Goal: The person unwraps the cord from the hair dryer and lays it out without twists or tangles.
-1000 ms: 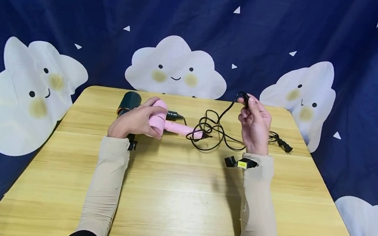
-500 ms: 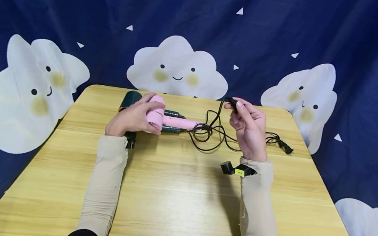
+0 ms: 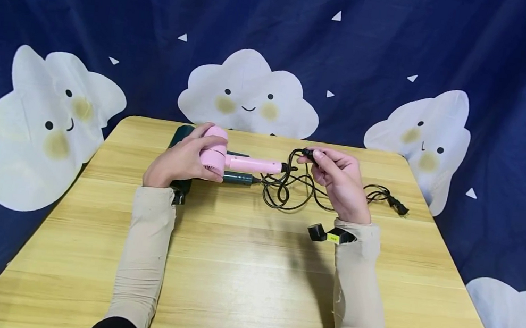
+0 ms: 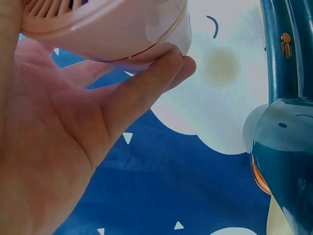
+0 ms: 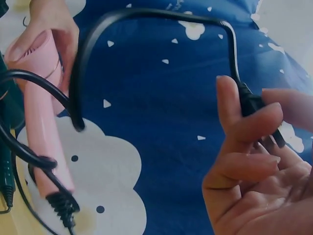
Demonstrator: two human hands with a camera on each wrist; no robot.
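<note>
My left hand grips the head of a pink hair dryer, whose handle points right, raised above the table. In the left wrist view the fingers curl round the pink head, by its slotted vent. The thumb and fingers of my right hand pinch a black plug; its prongs show in the right wrist view, with the black cord arching away to the left. Below and behind the pink dryer lie two dark green hair dryers: the front one's handle shows, and the rear one's head is partly hidden by my left hand.
Looped black cord lies on the wooden table between the hands. Another black plug rests at the right, past my right hand. A blue curtain with cloud prints hangs behind the table.
My right hand has come left and down with the plug, nearer the pink dryer's handle end. The left hand has lifted the pink dryer slightly, shifting it a little left.
</note>
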